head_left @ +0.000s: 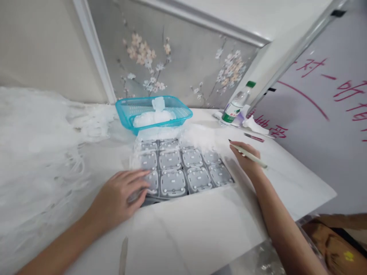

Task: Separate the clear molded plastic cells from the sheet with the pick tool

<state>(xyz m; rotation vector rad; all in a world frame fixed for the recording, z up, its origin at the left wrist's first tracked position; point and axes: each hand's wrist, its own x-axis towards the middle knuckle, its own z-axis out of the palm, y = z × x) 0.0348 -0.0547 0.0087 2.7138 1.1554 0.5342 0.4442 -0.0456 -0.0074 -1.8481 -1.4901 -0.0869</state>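
A dark grey mat [172, 182] lies on the white table under rows of clear, rounded-square plastic pieces [197, 178]. At its left edge rests my left hand [122, 193], fingers stretched and thumb apart. Something translucent shows between thumb and fingers, but I cannot tell whether it is held. My right hand [247, 158], to the right of the mat, closes around a slim pale pen-like tool [254, 157] with a dark pointed tip. The tip points left and away from me, apart from the plastic pieces.
Behind the mat stands a turquoise plastic basket [126, 118] holding whitish translucent pieces. A green-capped water bottle [236, 105] and a slim reddish tool with a dark tip [254, 137] are at the right. Clear plastic [43, 152] heaps up on the left. A whiteboard [315, 152] borders the right side.
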